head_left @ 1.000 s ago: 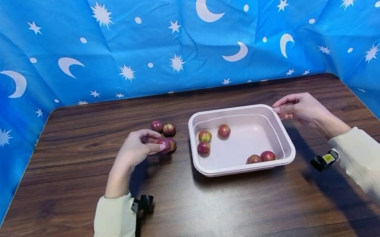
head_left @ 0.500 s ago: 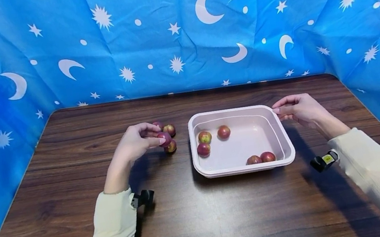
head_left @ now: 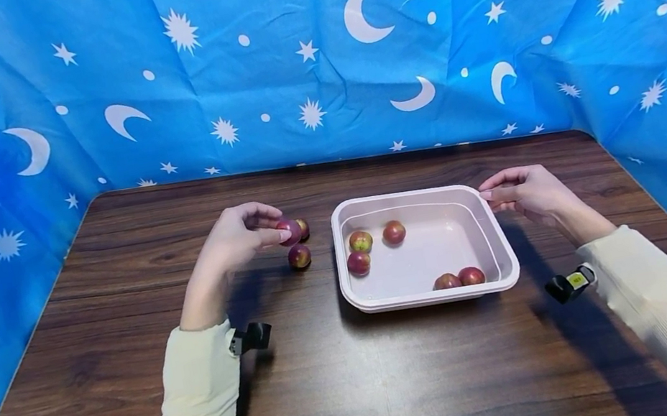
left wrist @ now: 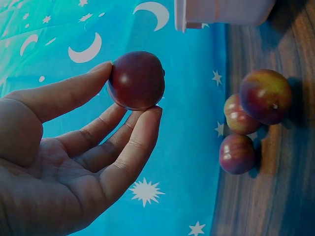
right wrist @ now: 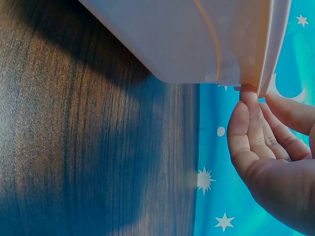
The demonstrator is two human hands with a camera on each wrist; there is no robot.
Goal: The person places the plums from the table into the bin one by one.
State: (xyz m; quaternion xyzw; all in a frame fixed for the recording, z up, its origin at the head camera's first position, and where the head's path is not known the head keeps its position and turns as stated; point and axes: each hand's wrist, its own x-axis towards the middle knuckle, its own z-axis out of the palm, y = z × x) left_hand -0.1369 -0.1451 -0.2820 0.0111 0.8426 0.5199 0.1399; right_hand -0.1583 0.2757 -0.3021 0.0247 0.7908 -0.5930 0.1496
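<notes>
My left hand (head_left: 234, 242) pinches a dark red plum (left wrist: 137, 81) between thumb and fingertips, raised above the table left of a white plastic tub (head_left: 420, 261). Beyond that plum in the left wrist view, three others sit on the table: a large yellow-and-red plum (left wrist: 266, 97), a paler plum (left wrist: 238, 115) partly behind it and a small reddish plum (left wrist: 236, 154). At the tub's far right corner, my right hand (head_left: 530, 193) pinches the rim (right wrist: 268, 59) between thumb and fingers. Several plums lie inside the tub, including a red plum (head_left: 393, 232) near its far wall.
The dark wood-grain table (head_left: 350, 394) ends at a blue cloth (head_left: 284, 63) with white moons and stars, which hangs behind it and along both sides. A black wrist camera (head_left: 251, 338) sticks out from the left sleeve, and another camera (head_left: 568, 283) from the right.
My left hand has lifted the plum and moved away toward the far side, uncovering a plum on the table in front of it. The right hand stays on the tub's rim.
</notes>
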